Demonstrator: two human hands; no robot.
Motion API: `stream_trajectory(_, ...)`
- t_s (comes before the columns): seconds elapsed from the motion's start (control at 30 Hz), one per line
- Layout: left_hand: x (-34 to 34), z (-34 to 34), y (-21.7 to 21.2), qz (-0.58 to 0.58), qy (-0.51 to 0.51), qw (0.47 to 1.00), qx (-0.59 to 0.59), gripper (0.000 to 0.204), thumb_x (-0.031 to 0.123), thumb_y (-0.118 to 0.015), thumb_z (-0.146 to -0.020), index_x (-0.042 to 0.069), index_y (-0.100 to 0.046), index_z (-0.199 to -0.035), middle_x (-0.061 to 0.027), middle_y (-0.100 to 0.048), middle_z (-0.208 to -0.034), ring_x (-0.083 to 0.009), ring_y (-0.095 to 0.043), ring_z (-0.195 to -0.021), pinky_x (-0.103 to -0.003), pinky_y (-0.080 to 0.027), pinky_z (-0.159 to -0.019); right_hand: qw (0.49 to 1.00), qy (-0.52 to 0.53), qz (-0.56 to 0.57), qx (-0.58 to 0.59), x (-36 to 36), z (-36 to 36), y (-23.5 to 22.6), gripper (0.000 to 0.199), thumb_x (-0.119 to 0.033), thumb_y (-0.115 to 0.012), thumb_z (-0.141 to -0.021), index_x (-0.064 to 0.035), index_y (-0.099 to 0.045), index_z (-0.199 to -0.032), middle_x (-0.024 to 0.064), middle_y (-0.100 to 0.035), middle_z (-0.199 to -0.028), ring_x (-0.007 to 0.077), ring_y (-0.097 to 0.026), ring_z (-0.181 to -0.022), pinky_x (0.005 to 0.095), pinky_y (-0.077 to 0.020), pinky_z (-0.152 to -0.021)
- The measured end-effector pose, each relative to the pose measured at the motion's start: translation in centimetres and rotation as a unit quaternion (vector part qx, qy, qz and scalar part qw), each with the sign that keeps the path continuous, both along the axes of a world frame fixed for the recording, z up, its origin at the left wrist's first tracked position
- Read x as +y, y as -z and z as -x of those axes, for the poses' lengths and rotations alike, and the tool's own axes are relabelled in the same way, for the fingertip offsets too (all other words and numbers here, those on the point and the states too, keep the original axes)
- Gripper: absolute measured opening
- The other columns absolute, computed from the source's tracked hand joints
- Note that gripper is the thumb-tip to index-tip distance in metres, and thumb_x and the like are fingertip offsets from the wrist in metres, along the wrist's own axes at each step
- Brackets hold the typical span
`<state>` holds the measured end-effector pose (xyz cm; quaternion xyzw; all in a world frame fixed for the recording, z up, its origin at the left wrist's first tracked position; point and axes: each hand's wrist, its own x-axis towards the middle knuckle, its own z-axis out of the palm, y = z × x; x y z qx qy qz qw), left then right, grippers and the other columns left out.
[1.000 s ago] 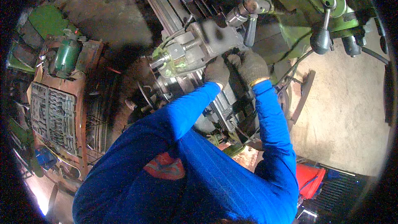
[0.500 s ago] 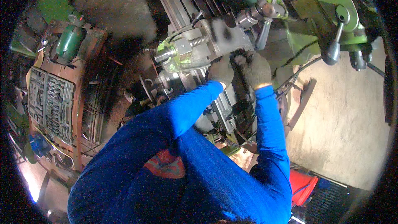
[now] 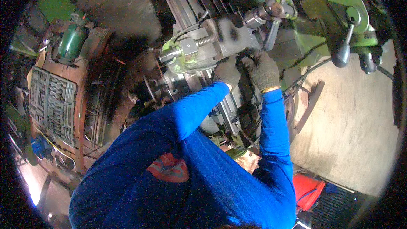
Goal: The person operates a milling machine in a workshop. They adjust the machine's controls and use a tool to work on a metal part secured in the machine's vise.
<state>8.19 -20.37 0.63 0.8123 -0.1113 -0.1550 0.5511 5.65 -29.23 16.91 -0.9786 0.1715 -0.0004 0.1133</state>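
Two grey knitted-glove hands, the left hand (image 3: 227, 71) and the right hand (image 3: 263, 68), meet under one grey steel machine vise (image 3: 207, 46). Far right stand two black ball-ended levers (image 3: 341, 53). At left lie one green cylindrical motor (image 3: 72, 42) and one grey tray of tool bits (image 3: 51, 101).

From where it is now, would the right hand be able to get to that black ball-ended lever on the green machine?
Probably yes. The right hand sits gloved at the vise, and the black ball-ended lever hangs off to its right on the green machine with nothing visible between them.

One head-worn fisheye view looks steeply down from close above at the machine vise (image 3: 207, 46) and workshop floor (image 3: 356, 118)
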Motion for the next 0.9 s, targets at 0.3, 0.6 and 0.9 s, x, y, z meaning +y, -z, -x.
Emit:
stream_trajectory(0.3, 0.4, 0.2, -0.6, 0.020, 0.005, 1.000, -0.020, 0.048, 0.010, -0.056, -0.098, 0.010, -0.063, -0.145, -0.0352, -0.077, -0.110, -0.0573, -0.074, -0.105, -0.067, -0.056, -0.095, 0.999, -0.013, 0.029, 0.032, 0.4, 0.4, 0.1, 0.047, -0.050, -0.077, -0.099, -0.0081, -0.081, -0.121, 0.0255, -0.079, -0.115, 0.0484, -0.075, -0.109, 0.0548, -0.0596, -0.092)
stream_trajectory(0.6, -0.6, -0.2, 0.6, -0.024, 0.005, 1.000, -0.001, 0.041, 0.015, -0.057, -0.101, 0.008, -0.066, -0.140, -0.0373, -0.075, -0.118, -0.0564, -0.072, -0.114, -0.066, -0.055, -0.101, 0.998, 0.040, 0.018, 0.044, 1.5, -0.2, -0.4, 0.052, -0.054, -0.076, -0.099, -0.0065, -0.080, -0.121, 0.0252, -0.080, -0.114, 0.0480, -0.075, -0.109, 0.0551, -0.0588, -0.093)
stream_trajectory(0.9, -0.2, -1.0, -0.2, -0.005, 0.028, 1.000, -0.009, 0.043, 0.019, -0.061, -0.101, 0.006, -0.065, -0.142, -0.0337, -0.074, -0.126, -0.0539, -0.072, -0.117, -0.062, -0.056, -0.104, 1.000, 0.024, 0.003, 0.017, 0.2, 0.2, 0.7, 0.048, -0.048, -0.079, -0.099, -0.0057, -0.081, -0.121, 0.0256, -0.080, -0.116, 0.0477, -0.075, -0.109, 0.0533, -0.0591, -0.093)
